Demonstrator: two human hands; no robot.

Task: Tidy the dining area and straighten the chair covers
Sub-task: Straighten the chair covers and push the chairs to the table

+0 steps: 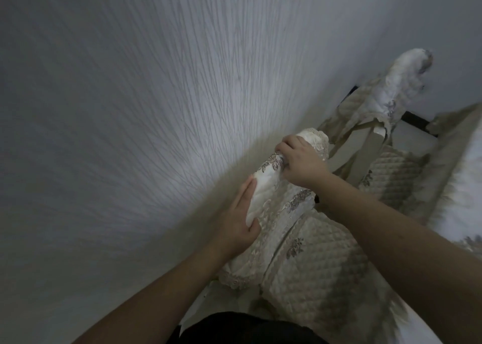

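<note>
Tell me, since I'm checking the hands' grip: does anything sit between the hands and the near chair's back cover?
Nothing visible does. The left hand lies flat against the near chair's back cover, and the right hand grips its top directly.

Quilted matt cloth chair cover (307,260); streaky, textured matt wall (130,95).

The near chair (294,242) by the wall carries a cream floral cover (263,187) and a quilted seat pad (320,260).
</note>
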